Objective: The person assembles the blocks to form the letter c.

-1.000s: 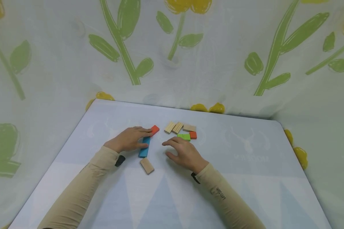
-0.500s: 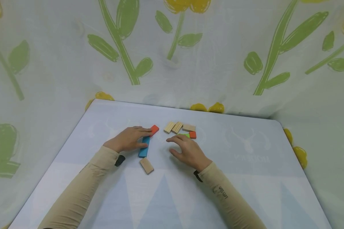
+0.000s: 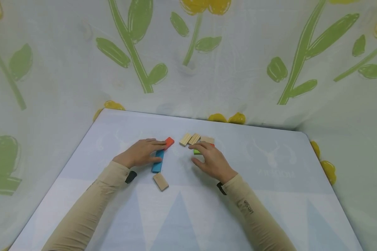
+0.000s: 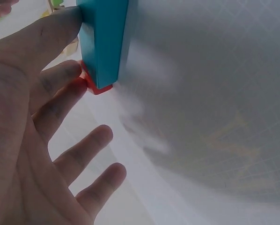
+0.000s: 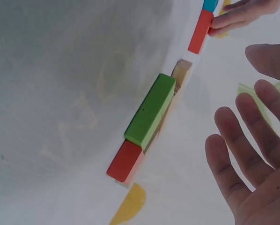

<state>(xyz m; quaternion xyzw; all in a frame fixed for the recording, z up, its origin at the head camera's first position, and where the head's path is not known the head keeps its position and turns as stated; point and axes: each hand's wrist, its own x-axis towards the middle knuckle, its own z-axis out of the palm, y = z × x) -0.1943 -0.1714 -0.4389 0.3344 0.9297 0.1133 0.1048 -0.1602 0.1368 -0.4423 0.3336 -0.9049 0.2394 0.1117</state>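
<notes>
My left hand [image 3: 139, 153] rests at a blue block [image 3: 157, 167] and a red block [image 3: 170, 142] that lie end to end on the table. Its thumb touches the blue block [image 4: 102, 42], while two fingertips touch the red one [image 4: 100, 89]; the other fingers stretch out. My right hand [image 3: 214, 162] hovers over a green block [image 3: 197, 152] with fingers spread and nothing held. The right wrist view shows that green block [image 5: 151, 110] end to end with a second red block [image 5: 124, 161], both apart from the right fingers.
Two ridged wooden blocks [image 3: 185, 139] and a plain wooden block [image 3: 207, 139] lie behind the green one. Another plain wooden block [image 3: 161, 182] lies near the blue block's front end. The pale table [image 3: 254, 216] meets a flower-print curtain [image 3: 232, 76] at the back.
My right hand has moved right and slightly away from me, to over the green and second red blocks. The left hand and the blocks have stayed put.
</notes>
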